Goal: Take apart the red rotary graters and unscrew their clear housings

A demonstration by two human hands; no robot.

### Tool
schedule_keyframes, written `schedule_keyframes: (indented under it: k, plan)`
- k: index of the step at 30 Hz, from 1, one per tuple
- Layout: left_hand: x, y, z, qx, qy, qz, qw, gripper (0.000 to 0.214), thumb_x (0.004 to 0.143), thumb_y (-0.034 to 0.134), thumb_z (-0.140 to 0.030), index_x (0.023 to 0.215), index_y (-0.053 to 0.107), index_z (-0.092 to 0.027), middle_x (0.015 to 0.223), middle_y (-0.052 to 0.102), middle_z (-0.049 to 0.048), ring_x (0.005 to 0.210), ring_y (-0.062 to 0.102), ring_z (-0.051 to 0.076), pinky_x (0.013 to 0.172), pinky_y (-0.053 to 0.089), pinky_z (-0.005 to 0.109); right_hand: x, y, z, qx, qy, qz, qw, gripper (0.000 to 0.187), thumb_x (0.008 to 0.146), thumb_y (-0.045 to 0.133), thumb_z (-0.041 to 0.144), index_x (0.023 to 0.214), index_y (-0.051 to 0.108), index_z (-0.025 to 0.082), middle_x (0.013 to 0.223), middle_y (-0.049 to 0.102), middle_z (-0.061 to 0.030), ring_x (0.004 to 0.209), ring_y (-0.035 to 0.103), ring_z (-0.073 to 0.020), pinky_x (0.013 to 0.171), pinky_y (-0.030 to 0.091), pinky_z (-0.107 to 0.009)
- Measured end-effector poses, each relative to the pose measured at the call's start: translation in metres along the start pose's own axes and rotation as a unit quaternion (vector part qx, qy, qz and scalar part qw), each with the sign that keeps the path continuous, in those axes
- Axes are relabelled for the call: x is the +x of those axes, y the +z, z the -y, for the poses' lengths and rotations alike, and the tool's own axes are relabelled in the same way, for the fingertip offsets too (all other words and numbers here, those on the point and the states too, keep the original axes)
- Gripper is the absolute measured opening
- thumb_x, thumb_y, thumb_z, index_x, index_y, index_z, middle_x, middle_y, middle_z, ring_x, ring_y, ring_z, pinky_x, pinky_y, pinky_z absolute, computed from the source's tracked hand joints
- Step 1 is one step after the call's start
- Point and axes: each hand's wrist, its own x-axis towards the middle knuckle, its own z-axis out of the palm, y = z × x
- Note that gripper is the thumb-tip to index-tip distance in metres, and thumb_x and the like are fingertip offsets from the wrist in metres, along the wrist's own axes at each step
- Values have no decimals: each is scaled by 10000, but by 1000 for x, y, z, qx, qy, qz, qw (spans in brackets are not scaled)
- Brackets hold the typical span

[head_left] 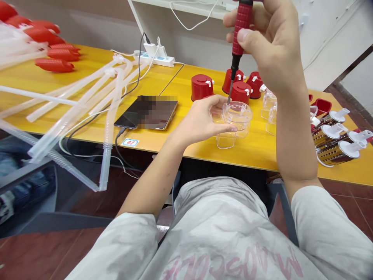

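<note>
My left hand (204, 120) is wrapped round a clear plastic housing (236, 123) that rests on the yellow table (256, 149). My right hand (269, 42) is closed on a red-handled screwdriver (240, 27), held upright above the housing. The screwdriver's thin shaft points down and its tip meets the housing's top rim at the left side. Both forearms reach over the table's near edge.
Several red caps (201, 87) stand behind the housing, with more clear housings (269, 111) to their right. Metal drums with white ends (338, 146) lie at the far right. A tablet (147, 113), a power strip (154, 58), cables and long white tubes (87, 97) fill the left side.
</note>
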Motion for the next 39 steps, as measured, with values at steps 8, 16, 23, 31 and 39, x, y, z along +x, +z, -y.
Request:
schedule_keyframes:
  k: [8, 16, 23, 31, 39]
  plan:
    - [0, -1, -1, 6, -4, 3, 1000, 772, 705, 1065, -485, 1353, 792, -167, 1391, 865, 167, 1237, 834, 344, 1190, 676, 518, 2, -2, -10, -53, -51, 30, 997, 602, 813, 655, 225, 1408, 731, 275, 1414, 813, 29, 1149, 780, -198, 914, 722, -343]
    - [-1, 1, 2, -2, 0, -1, 1000, 797, 701, 1076, -472, 1378, 788, -165, 1412, 853, 181, 1248, 833, 351, 1196, 675, 532, 2, 0, -11, -7, -26, 46, 999, 580, 880, 692, 307, 1458, 646, 292, 1559, 761, 7, 1360, 778, -209, 1056, 753, -365]
    - [0, 0, 0, 4, -5, 1, 1000, 803, 691, 1092, -479, 1374, 794, -180, 1400, 863, 162, 1236, 836, 349, 1189, 683, 525, 2, -7, -16, 1, 6, 51, 999, 622, 830, 601, 268, 1447, 596, 343, 1665, 705, 44, 1489, 720, -203, 1107, 758, -409]
    - [-1, 0, -1, 10, -6, 1, 1000, 803, 708, 1085, -464, 1395, 792, -169, 1410, 860, 163, 1245, 832, 343, 1192, 677, 505, -1, -2, -4, -3, 27, 31, 999, 492, 789, 604, 230, 1253, 630, 391, 1544, 760, 101, 1582, 691, -213, 1116, 758, -372]
    - [-1, 1, 0, 24, -2, 1, 1000, 796, 722, 1083, -453, 1406, 790, -174, 1389, 860, 154, 1232, 832, 338, 1179, 682, 489, 8, -4, -22, 47, -34, -21, 998, 514, 804, 605, 302, 1318, 617, 336, 1511, 776, 28, 1507, 745, -267, 1008, 790, -395]
